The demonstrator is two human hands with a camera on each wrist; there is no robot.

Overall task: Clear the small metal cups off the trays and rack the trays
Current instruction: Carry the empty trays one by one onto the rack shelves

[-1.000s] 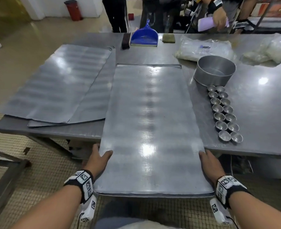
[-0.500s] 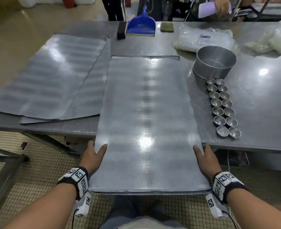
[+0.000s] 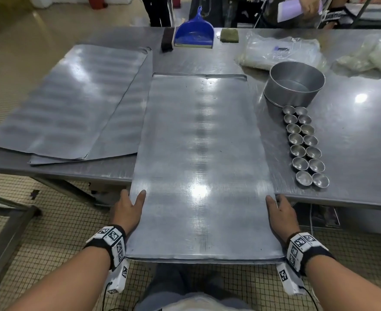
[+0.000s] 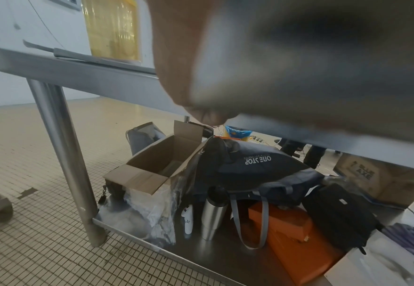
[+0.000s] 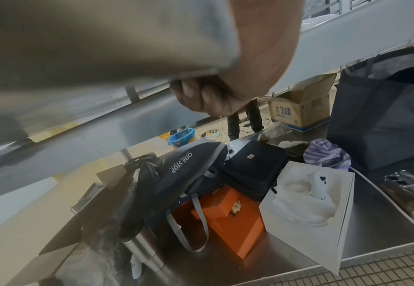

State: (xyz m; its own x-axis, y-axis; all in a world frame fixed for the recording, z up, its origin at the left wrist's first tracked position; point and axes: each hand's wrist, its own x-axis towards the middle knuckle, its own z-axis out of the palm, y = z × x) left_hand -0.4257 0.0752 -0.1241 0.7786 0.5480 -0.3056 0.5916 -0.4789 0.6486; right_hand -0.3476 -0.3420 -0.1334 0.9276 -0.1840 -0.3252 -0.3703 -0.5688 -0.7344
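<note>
A long bare metal tray lies lengthwise on the steel table, its near end overhanging the front edge. My left hand grips its left edge, thumb on top and fingers curled beneath. My right hand grips the right edge the same way; the right wrist view shows its fingers curled under the tray. Several small metal cups stand in two rows on the table right of the tray. Two more flat trays lie stacked at the left.
A round metal pan stands behind the cups. Plastic bags, a blue dustpan and a sponge line the far edge, where another person's hand shows. Bags and boxes fill the shelf under the table. A metal frame stands at the left.
The tray has slid a little farther toward me off the table edge, both hands keeping their grip on its sides.
</note>
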